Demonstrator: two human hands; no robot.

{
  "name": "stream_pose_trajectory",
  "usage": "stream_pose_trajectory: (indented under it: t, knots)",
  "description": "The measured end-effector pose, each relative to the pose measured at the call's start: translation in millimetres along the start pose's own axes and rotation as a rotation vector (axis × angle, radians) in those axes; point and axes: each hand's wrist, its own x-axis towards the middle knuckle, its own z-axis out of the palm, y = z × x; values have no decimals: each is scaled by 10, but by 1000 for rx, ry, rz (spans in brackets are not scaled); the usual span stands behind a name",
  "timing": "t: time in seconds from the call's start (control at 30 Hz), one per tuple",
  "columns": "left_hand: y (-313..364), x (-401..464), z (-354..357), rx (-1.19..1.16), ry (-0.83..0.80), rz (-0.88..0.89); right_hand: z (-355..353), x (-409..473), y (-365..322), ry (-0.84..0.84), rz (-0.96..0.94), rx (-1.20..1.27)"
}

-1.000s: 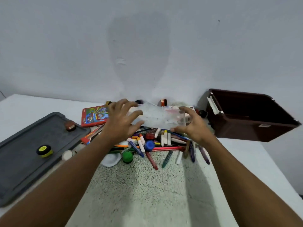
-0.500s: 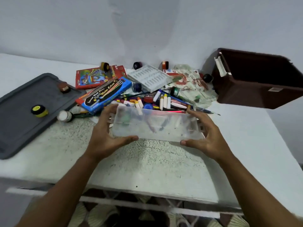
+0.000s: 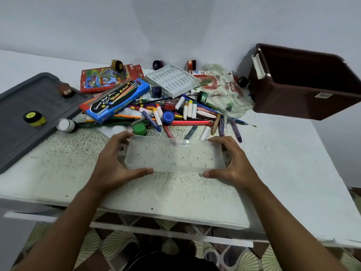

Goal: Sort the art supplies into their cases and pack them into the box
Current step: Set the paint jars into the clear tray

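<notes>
Both grips, our left hand and right hand, clasp the ends of the clear rectangular plastic case at frame centre, steadying it on the speckled worktop, presumably for filling.

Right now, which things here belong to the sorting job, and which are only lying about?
Job: clear case held by left hand and right hand; crayon pile; blue watercolour box; brown box.
Lying about: grey tray; plastic wrapper.
</notes>
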Motion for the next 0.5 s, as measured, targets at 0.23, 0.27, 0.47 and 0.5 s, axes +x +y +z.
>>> stream_pose_trajectory:
  t: [0.23,0.27,0.47,0.5]
  knots:
    - [24,68,-44,33,-68,-44,-24,65,29,-137,-11,-137]
    - [22,79,-57,41,-91,-36,-22,73,28,-147,-16,-161]
    - [-34,197,-183,113,-230,5,3,112,-24,-183,-2,-242]
    - [-49,209,-196,118,-243,18,-3,117,-29,-190,8,-246]
